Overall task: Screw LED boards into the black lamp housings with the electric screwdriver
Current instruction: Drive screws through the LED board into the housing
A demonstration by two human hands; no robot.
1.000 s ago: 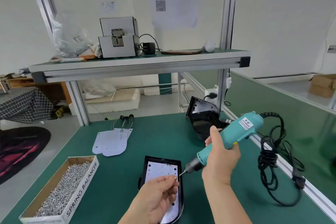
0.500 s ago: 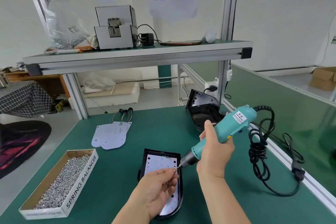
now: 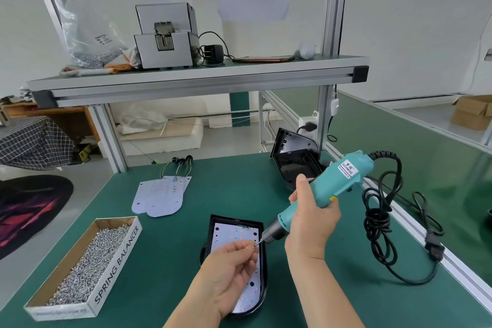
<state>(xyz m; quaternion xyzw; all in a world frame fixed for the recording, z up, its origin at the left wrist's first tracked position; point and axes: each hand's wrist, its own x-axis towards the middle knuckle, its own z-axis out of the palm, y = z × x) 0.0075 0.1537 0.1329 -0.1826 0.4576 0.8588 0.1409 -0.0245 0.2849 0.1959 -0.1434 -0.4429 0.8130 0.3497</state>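
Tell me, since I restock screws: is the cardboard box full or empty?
Partly full: silver screws lie in the cardboard box, below its rim.

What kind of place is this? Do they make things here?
Likely a small lamp assembly workshop. The right hand grips an electric screwdriver over a black lamp housing, a box of screws sits nearby, and spare LED boards lie on the green workbench.
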